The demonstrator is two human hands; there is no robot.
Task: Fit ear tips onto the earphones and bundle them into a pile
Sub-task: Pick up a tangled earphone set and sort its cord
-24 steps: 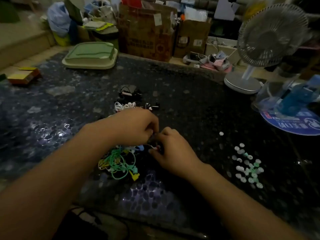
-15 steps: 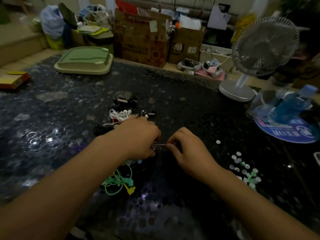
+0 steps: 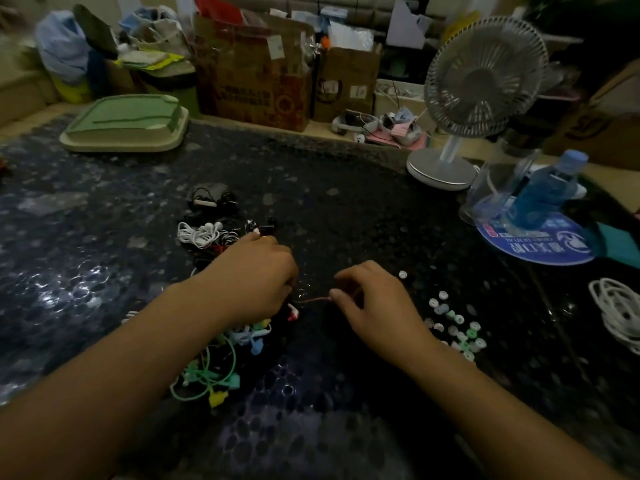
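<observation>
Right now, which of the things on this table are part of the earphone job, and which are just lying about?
Part of the job:
left hand and right hand, holding a red cord between them
coloured earphones
white and black earphones
loose ear tips

Just lying about:
desk fan
blue bottle
green tray
cardboard boxes

A cluttered home room used for piecework. A dark speckled tabletop (image 3: pixel 346 174) carries a small desk fan (image 3: pixel 481 77), a blue water bottle (image 3: pixel 550 188) and a green tray (image 3: pixel 128 121). Behind it worn cardboard boxes (image 3: pixel 256 71), stuffed bags (image 3: pixel 62 53) and loose papers crowd the floor.
</observation>
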